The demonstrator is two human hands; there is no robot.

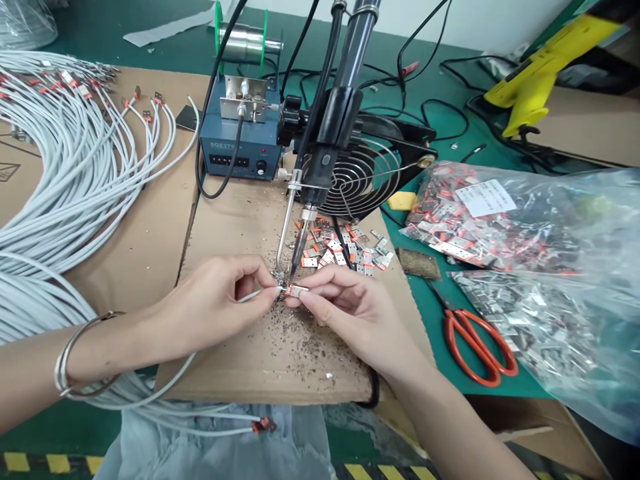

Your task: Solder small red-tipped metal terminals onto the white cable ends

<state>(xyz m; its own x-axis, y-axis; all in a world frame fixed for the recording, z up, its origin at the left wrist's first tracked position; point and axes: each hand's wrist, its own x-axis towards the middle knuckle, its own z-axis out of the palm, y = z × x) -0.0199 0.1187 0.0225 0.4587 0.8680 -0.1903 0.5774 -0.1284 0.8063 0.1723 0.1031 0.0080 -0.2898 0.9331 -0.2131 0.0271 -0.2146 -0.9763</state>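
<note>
1. Green matting covers the desk (430,313), and a brown cardboard sheet (235,220) lies on it in front of me, dusted with small grey solder crumbs.
2. My left hand (210,303) comes from the left; its thumb and first finger are pressed together on the end of a thin white wire (250,295).
3. My right hand (350,307) comes from the right; its thumb and first finger are clamped on a small orange and silver terminal (295,291).
4. The terminal lies between the two hands, just above the cardboard. Its left end sticks out of my right fingers and meets the wire end that sticks out of my left fingers.
5. The tip of the soldering iron (294,267), which is fixed on a black stand, points down at this meeting place. A thin metal feed tube (283,233) comes down beside it to the same spot.
6. Behind the iron stand a blue solder feeder (239,143) and a round black fan (365,177).
7. More loose terminals (345,247) lie in a pile just behind my right fingers.
8. On the left is a big bundle of white cables (65,187). On the right are orange scissors (477,343) and clear plastic bags of parts (525,220).
9. A silver bangle (75,360) is on my left wrist.
</note>
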